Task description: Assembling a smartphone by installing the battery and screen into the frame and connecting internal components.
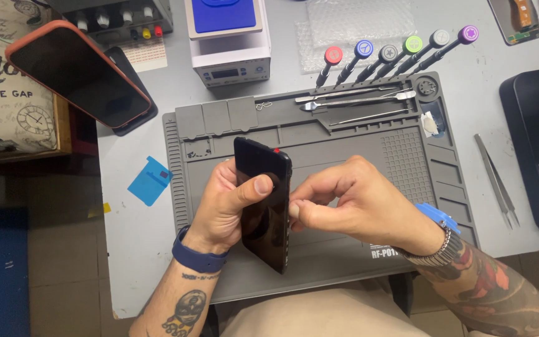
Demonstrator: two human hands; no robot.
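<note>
Right now the grey work mat (357, 150) covers most of the pale table (138, 249), and both hands meet above its middle. Off to the far left a second phone in an orange case (76, 72) leans on a dark stand. A white box with a blue top (227, 37) stands just beyond the mat. The left hand (223, 203) is clamped on a black phone (263, 200), held on edge over the mat, thumb pressed across its dark face. The right hand (350, 200) has its fingertips pinched against the phone's right edge. Six screwdrivers (394, 53) with coloured caps lie fanned along the mat's far rim. Steel tweezers (496, 181) rest on the table, right of the mat.
</note>
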